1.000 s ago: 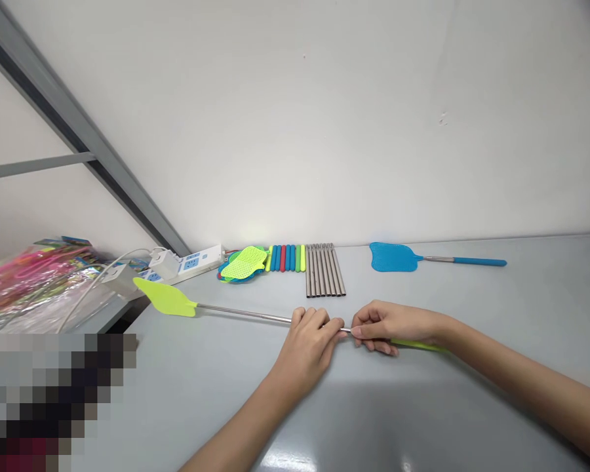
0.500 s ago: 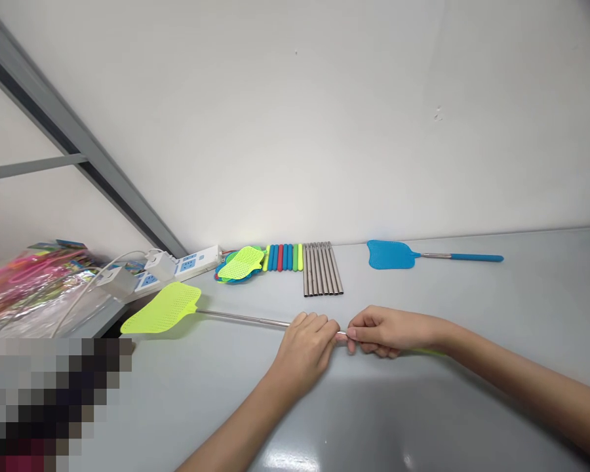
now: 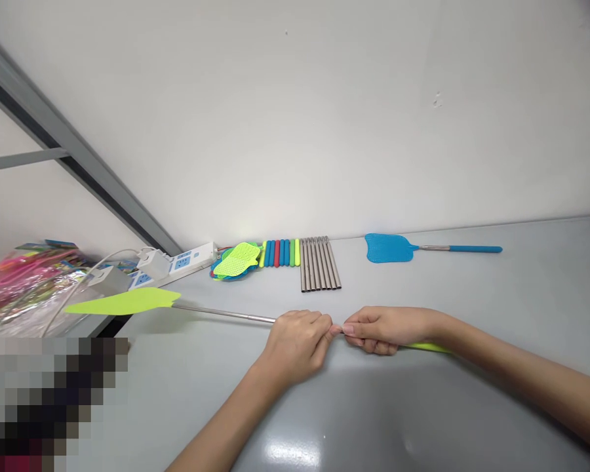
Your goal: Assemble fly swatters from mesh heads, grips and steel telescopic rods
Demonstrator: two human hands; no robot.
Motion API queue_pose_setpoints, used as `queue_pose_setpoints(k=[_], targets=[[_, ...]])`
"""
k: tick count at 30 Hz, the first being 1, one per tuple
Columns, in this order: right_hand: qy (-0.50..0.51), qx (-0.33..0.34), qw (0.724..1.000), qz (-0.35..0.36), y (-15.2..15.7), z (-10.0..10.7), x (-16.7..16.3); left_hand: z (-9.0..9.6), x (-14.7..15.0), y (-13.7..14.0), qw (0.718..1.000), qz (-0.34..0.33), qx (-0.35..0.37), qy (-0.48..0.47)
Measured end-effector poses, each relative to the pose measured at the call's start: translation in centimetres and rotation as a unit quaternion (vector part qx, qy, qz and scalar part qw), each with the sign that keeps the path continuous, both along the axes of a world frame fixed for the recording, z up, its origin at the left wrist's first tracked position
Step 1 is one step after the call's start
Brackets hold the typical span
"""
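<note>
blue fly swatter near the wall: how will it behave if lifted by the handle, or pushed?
The blue fly swatter is probably light, being slim. Its metal shaft should stay stiff. Pushed, it likely slides rather than rolls: its broad head lies flat.

yellow-green swatter head (image 3: 125, 301), broad face showing a moment earlier, now turned to a narrow profile and shifted leftward, its tip overlapping the plastic bags (image 3: 24, 282) in view; left hand (image 3: 297, 344) slightly farther left.
</note>
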State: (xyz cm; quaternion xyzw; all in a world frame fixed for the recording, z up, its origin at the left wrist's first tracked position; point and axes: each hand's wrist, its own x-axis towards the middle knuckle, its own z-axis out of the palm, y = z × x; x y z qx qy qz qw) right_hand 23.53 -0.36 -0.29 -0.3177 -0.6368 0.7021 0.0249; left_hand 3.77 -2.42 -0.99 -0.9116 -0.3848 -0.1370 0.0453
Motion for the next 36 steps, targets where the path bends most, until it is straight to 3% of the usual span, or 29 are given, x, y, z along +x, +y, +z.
queue_pose_setpoints(k=[13, 32, 36], targets=[[-0.007, 0.035, 0.999, 0.028, 0.0, 0.4, 0.2, 0.9, -0.9, 0.2, 0.999, -0.019, 0.046, 0.017], [-0.01, 0.014, 0.999, 0.034, 0.6, 0.6, 1.1, 1.2, -2.0, 0.8, 0.999, -0.009, 0.039, 0.018], [-0.009, -0.016, 0.999, 0.043, 0.8, 0.8, 1.5, 1.4, -2.2, 0.8, 0.999, -0.002, 0.04, 0.011]])
